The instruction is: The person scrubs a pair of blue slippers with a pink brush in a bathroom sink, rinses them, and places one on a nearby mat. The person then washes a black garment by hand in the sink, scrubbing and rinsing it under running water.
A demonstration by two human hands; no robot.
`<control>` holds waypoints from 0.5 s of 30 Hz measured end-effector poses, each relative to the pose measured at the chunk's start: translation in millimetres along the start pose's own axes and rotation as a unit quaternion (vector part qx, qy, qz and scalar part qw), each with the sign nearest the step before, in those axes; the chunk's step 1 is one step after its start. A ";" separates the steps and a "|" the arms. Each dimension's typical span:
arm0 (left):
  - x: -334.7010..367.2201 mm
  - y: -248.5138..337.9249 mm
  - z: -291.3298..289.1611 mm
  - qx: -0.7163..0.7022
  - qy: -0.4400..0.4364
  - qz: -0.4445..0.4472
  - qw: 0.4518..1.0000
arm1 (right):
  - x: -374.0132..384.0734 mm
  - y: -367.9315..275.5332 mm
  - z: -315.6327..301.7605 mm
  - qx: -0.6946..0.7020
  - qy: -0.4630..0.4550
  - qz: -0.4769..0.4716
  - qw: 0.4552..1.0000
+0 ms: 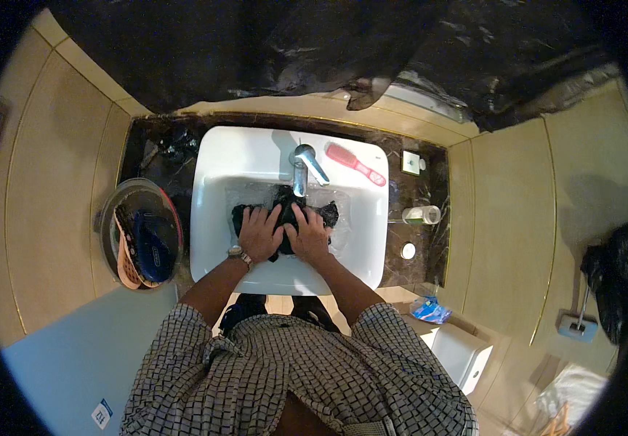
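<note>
A clear jar (423,215) sits near a white disc (408,251) (both on dark marble (424,272)).

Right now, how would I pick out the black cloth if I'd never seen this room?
Find the white sink on the dark counter, then the chrome faucet at its far side. The crumpled black cloth lies inside the sink near the faucet, under the left hand and right hand. It is dark against white, unlike the pink brush on the rim.
</note>
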State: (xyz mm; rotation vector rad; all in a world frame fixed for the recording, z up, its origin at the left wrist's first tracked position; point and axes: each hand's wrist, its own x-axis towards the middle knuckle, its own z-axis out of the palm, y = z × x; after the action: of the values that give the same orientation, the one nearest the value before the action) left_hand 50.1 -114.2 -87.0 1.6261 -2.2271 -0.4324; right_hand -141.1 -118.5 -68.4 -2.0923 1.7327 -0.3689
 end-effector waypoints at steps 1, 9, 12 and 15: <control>3.0 2.3 5.2 0.029 0.037 0.012 0.999 | 2.7 5.1 11.9 -0.036 0.065 -0.027 0.997; 46.1 -6.0 15.0 -0.003 -0.145 -0.094 0.985 | 45.0 10.9 14.6 0.014 0.018 -0.006 1.000; 54.0 -15.8 31.3 0.027 -0.093 -0.051 0.994 | 57.5 8.9 8.9 -0.006 -0.054 0.045 0.997; 72.1 -22.0 38.8 0.030 -0.191 -0.088 0.977 | 71.2 8.3 8.2 0.038 -0.053 0.095 0.993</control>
State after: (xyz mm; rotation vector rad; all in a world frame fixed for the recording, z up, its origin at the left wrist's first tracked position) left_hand 31.2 -188.0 -124.2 1.9156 -2.3880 -0.7910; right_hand -130.6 -188.4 -83.0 -1.8408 1.8065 -0.2580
